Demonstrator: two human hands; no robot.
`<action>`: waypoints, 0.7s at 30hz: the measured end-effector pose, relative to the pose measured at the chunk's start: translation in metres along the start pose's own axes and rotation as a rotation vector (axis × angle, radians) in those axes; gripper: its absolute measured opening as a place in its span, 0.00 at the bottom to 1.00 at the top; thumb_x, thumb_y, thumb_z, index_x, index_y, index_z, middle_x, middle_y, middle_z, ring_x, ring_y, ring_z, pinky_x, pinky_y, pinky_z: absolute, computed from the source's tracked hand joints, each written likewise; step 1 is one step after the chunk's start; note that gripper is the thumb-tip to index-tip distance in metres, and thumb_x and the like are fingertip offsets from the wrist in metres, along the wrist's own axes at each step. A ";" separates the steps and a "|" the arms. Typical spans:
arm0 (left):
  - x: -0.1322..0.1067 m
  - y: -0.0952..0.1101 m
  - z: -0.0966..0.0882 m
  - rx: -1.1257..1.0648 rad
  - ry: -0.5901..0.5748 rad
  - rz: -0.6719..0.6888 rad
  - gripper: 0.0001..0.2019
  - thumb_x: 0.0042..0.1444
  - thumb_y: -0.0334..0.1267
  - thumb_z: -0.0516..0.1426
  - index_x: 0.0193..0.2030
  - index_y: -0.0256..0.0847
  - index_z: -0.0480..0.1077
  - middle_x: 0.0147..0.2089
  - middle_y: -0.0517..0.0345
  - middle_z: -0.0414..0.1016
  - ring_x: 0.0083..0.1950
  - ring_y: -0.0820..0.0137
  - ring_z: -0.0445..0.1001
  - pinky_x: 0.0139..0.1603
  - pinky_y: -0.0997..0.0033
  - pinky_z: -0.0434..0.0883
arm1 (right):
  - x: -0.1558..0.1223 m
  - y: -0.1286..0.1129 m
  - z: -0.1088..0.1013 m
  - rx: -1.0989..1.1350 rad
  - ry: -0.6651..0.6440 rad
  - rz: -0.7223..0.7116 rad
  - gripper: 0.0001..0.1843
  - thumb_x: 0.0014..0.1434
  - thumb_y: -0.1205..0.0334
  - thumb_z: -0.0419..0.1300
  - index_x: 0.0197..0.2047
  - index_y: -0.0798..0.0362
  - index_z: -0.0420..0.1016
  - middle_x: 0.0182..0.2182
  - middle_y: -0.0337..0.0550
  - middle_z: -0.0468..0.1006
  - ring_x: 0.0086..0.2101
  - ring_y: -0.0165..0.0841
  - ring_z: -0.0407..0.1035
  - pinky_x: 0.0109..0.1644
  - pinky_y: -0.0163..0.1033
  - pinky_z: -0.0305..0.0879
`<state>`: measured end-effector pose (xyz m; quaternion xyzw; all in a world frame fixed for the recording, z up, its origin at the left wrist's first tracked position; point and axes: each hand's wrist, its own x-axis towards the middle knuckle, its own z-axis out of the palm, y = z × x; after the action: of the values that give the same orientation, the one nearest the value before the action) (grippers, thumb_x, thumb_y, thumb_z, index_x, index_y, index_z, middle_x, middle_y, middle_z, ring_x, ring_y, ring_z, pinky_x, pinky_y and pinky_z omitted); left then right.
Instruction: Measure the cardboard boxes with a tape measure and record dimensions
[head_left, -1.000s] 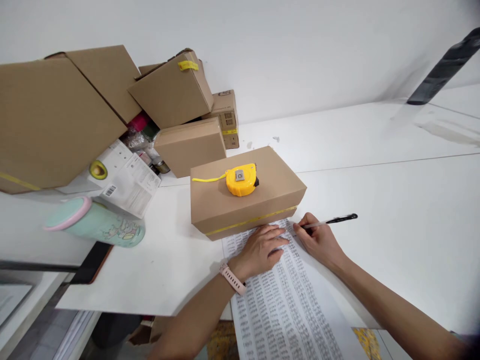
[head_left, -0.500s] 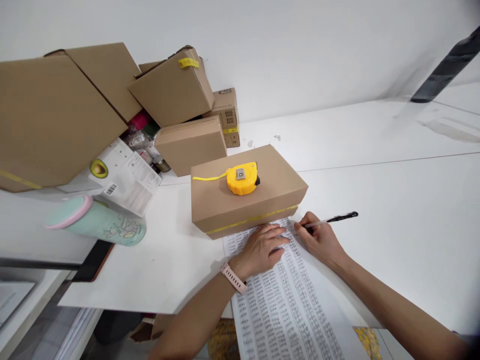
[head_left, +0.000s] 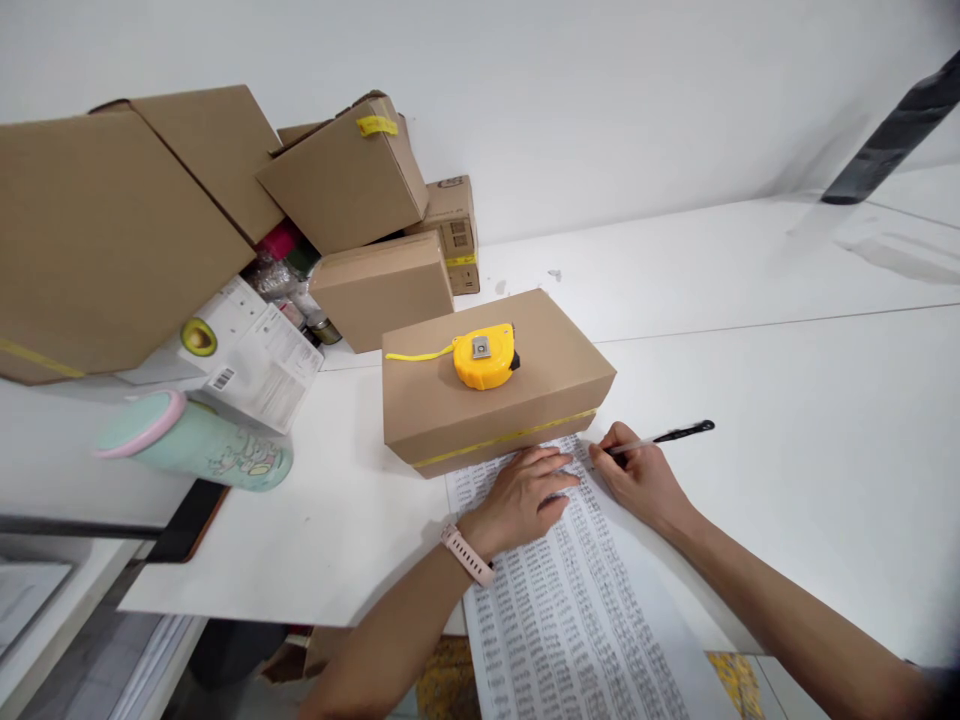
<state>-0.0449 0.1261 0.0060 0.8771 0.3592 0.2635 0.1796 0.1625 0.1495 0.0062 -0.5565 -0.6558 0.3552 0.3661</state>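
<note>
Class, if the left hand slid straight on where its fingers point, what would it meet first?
Probably the right hand, holding the pen; the left hand points toward it across the printed sheet, though depth is unclear.

A tape measure [head_left: 484, 362] sat on a box [head_left: 555, 345], paper [head_left: 555, 620] before it, a carton [head_left: 382, 300] behind left, a tumbler [head_left: 206, 445] farther left.

The sheet [head_left: 559, 600] is matt paper, the pen [head_left: 675, 435] plastic, the box [head_left: 544, 365] smooth cardboard.
</note>
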 end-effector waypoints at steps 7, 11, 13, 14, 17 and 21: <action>0.000 0.001 0.000 -0.005 -0.004 -0.004 0.14 0.60 0.31 0.56 0.51 0.40 0.76 0.60 0.48 0.74 0.64 0.60 0.68 0.66 0.54 0.67 | 0.000 0.000 0.000 -0.019 0.004 0.003 0.13 0.61 0.53 0.57 0.28 0.48 0.60 0.19 0.31 0.61 0.20 0.27 0.54 0.24 0.35 0.50; 0.000 0.001 0.000 -0.003 0.003 -0.003 0.14 0.60 0.31 0.56 0.51 0.39 0.76 0.60 0.48 0.74 0.64 0.60 0.68 0.66 0.54 0.67 | 0.000 0.000 -0.001 -0.001 0.018 0.015 0.13 0.60 0.53 0.57 0.28 0.48 0.60 0.19 0.32 0.62 0.20 0.28 0.54 0.24 0.35 0.51; 0.000 0.001 -0.001 -0.001 -0.002 -0.001 0.14 0.60 0.31 0.56 0.51 0.38 0.76 0.60 0.47 0.74 0.64 0.60 0.68 0.66 0.55 0.67 | 0.000 0.001 -0.001 0.005 0.030 0.025 0.13 0.61 0.53 0.56 0.28 0.48 0.61 0.19 0.32 0.62 0.20 0.28 0.54 0.24 0.35 0.51; 0.000 0.001 -0.001 0.000 -0.003 -0.001 0.14 0.60 0.31 0.56 0.51 0.38 0.76 0.60 0.47 0.74 0.64 0.60 0.68 0.66 0.55 0.67 | 0.000 0.001 -0.001 0.004 0.031 0.027 0.13 0.61 0.52 0.56 0.28 0.48 0.61 0.18 0.31 0.61 0.20 0.28 0.54 0.24 0.35 0.51; 0.001 0.001 0.000 0.004 0.006 0.004 0.13 0.60 0.31 0.56 0.50 0.39 0.76 0.60 0.48 0.74 0.64 0.60 0.68 0.65 0.54 0.68 | 0.000 0.002 0.000 -0.008 0.023 0.011 0.14 0.61 0.52 0.56 0.28 0.48 0.60 0.18 0.31 0.61 0.20 0.28 0.54 0.24 0.35 0.51; 0.001 0.001 -0.001 0.004 0.017 0.014 0.13 0.59 0.31 0.56 0.50 0.37 0.76 0.59 0.47 0.75 0.63 0.59 0.69 0.65 0.55 0.68 | 0.000 0.002 0.001 -0.028 0.023 0.006 0.13 0.61 0.53 0.57 0.28 0.48 0.60 0.18 0.31 0.61 0.20 0.28 0.54 0.24 0.35 0.50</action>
<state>-0.0440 0.1259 0.0073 0.8776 0.3552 0.2714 0.1732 0.1627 0.1500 0.0046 -0.5675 -0.6549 0.3405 0.3647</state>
